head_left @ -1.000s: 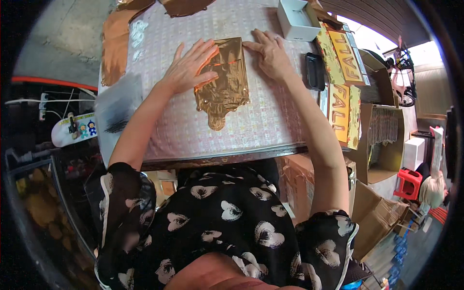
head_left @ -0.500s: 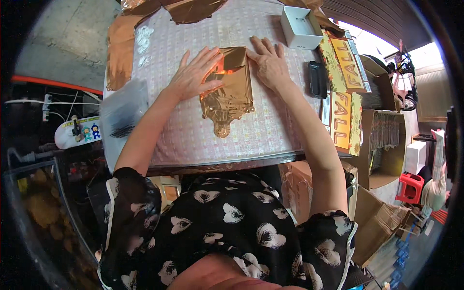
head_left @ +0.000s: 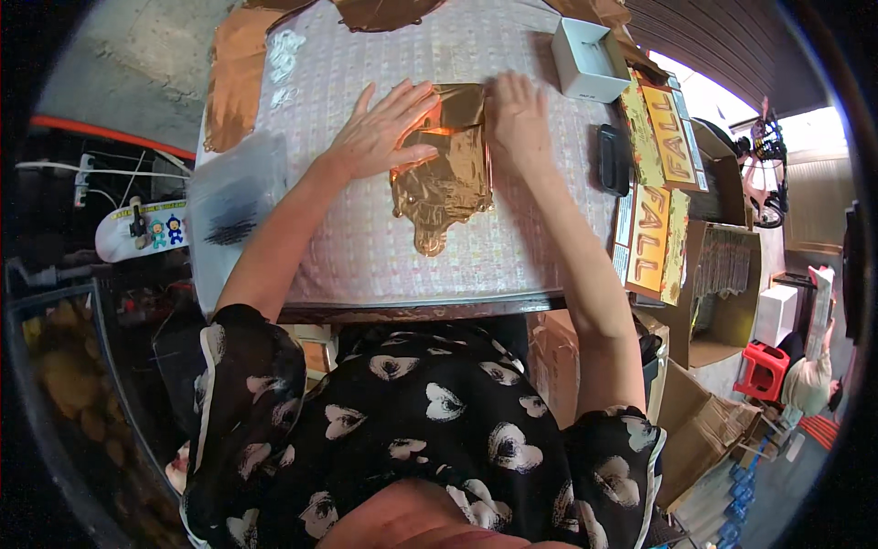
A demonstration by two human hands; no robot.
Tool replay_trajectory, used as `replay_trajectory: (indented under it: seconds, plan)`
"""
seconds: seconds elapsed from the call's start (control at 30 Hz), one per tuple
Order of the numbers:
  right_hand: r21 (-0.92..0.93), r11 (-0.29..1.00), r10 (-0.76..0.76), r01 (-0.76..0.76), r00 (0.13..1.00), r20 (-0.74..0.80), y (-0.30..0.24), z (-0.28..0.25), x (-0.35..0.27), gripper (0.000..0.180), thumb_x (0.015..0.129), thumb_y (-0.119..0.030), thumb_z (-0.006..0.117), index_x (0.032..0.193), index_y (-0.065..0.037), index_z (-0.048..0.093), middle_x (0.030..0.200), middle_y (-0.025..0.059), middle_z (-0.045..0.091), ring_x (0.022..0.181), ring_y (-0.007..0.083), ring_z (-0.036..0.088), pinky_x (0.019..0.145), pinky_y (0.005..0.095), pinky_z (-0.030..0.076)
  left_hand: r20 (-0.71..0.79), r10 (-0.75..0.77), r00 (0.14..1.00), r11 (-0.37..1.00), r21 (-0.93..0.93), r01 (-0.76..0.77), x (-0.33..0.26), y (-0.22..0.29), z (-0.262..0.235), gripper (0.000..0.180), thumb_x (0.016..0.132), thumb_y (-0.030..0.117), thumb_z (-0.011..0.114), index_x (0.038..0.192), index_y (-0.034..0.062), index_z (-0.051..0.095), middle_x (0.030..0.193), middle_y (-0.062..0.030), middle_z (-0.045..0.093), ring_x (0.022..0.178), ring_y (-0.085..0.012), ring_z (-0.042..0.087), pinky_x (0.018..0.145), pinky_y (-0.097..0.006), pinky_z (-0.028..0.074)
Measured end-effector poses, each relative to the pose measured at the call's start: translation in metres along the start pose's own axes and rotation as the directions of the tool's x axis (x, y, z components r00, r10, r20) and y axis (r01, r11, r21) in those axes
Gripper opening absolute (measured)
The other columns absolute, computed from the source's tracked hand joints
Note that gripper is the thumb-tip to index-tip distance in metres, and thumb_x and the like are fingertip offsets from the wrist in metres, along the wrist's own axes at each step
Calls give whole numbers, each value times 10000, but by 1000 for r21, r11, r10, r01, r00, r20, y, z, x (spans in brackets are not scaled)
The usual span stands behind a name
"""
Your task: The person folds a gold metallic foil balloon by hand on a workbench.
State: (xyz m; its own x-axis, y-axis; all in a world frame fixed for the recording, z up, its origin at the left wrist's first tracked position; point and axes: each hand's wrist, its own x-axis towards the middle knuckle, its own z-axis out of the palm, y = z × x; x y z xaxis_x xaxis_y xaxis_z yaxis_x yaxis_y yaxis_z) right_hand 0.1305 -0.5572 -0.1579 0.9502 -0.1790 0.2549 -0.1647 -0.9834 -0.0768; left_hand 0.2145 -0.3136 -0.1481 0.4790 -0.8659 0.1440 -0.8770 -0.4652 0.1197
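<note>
A folded, shiny copper-coloured foil balloon (head_left: 444,174) lies flat on the patterned tablecloth in front of me, its narrow tabbed end toward me. My left hand (head_left: 389,133) rests flat along its left side with fingers stretched, the thumb lying over the foil. On the other side, my right hand (head_left: 519,128) lies flat at the foil's right edge, its fingers straight and close together, a little blurred. Neither hand grips anything.
More copper foil pieces (head_left: 236,82) lie along the table's far left. White string bundles (head_left: 285,59) and a clear plastic bag stack (head_left: 238,197) are at left. To the right are a white open box (head_left: 590,69), a black tray (head_left: 613,160) and printed packages (head_left: 651,242).
My right hand's fingers have come together from a spread pose and shifted along the foil's right edge. The left hand stays on the foil. The whole view has shifted slightly.
</note>
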Motion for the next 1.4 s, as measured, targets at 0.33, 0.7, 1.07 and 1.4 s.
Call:
replay_trajectory:
  seconds: [0.33, 0.7, 1.07, 1.4]
  plan:
    - [103, 989, -92, 103, 991, -99, -47, 21, -24, 769, 1071, -548, 354, 1580, 26, 301, 1659, 192, 300, 1546, 340, 259, 1256, 526, 170, 12, -12, 1000, 1000, 13, 12, -3, 0, 4, 848, 940, 660, 562, 1629, 238, 301, 1709, -24, 227, 1573, -251, 203, 1255, -616, 87]
    - [151, 972, -191, 178, 979, 72, 15, -13, -40, 636, 1097, -421, 362, 1583, -13, 322, 1654, 186, 309, 1540, 348, 272, 1243, 542, 191, -60, -13, 998, 1000, -17, 12, -4, -4, 12, 697, 958, 651, 542, 1578, 369, 393, 1700, -16, 245, 1564, -269, 225, 1257, -620, 98]
    - [231, 836, -489, 498, 866, -99, 6, -45, -52, 475, 799, 29, 661, 1234, -150, 727, 1243, 29, 687, 1144, 267, 608, 987, 408, 433, -106, -7, 994, 1000, -17, 5, -8, -5, 13, 679, 966, 649, 534, 1571, 369, 407, 1683, -23, 290, 1554, -262, 258, 1250, -605, 118]
    - [167, 832, -505, 528, 847, -164, 5, -39, -57, 363, 837, -57, 739, 1185, -159, 768, 1187, 22, 717, 1055, 232, 663, 936, 371, 478, -157, -158, 975, 920, -382, 87, 5, -26, 22, 681, 1046, 600, 422, 1610, 228, 331, 1610, -41, 431, 1445, -220, 454, 1233, -512, 204]
